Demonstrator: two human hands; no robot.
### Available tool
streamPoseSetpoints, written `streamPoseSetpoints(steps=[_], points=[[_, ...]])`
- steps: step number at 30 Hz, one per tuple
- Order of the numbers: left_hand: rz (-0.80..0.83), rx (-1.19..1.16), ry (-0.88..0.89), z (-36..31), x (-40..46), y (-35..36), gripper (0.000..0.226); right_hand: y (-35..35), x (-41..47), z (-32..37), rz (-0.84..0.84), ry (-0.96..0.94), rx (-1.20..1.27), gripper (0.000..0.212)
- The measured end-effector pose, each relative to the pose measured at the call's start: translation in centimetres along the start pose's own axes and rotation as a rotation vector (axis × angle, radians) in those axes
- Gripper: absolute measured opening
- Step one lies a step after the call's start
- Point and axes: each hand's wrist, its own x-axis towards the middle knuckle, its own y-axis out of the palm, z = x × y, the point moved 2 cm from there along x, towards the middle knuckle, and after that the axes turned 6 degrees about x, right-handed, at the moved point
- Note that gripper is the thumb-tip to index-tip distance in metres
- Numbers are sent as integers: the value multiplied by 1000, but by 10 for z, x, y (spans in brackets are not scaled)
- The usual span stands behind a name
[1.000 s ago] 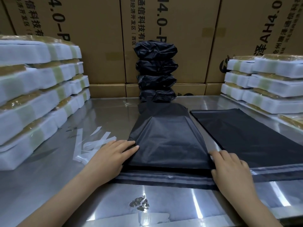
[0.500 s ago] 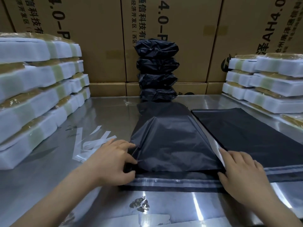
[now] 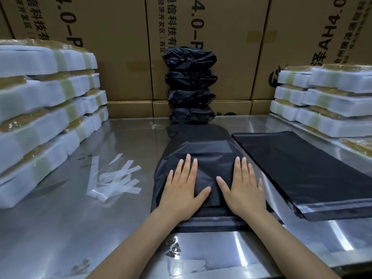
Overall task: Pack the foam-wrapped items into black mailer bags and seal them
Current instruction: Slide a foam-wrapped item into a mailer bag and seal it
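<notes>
The filled black mailer bag [image 3: 199,158] lies flat on the steel table [image 3: 100,228] directly in front of the person, long axis running away from the body toward the stack of 4 sealed black parcels [image 3: 191,85] at the back. Its open mouth and grey adhesive strip [image 3: 213,223] are at the near end, just below both wrists, so the flap lies behind the fingers, not ahead of them. The left hand [image 3: 182,193] and right hand [image 3: 242,190] rest palm-down side by side on the bag, fingers straight and spread, pressing; neither grips anything. Both are equally near the strip. Judgement: the coming move is probably to fold the near flap over, so both hands would need to draw back toward the body. A pile of empty mailer bags [image 3: 312,174] lies just to the right, nearly touching. Peeled clear liner strips [image 3: 114,182] lie to the left. Foam-wrapped items are stacked left [image 3: 44,117] and right [image 3: 326,101]; cardboard cartons [image 3: 120,47] form the back wall.
</notes>
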Motion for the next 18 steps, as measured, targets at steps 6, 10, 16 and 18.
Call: streamPoseSetpoints(steps=[6,10,16,18], points=[[40,7,-63,8,-10,2,79,-2,-9,-11,24,102,-14,92],[20,18,-183,16,-16,-1,86,-6,-12,-14,37,180,9,100],[181,22,-380,33,-23,-4,94,-11,-15,-22,36,232,-3,99],[232,43,-388,36,-23,-6,93,-12,-15,-23,13,226,8,97]])
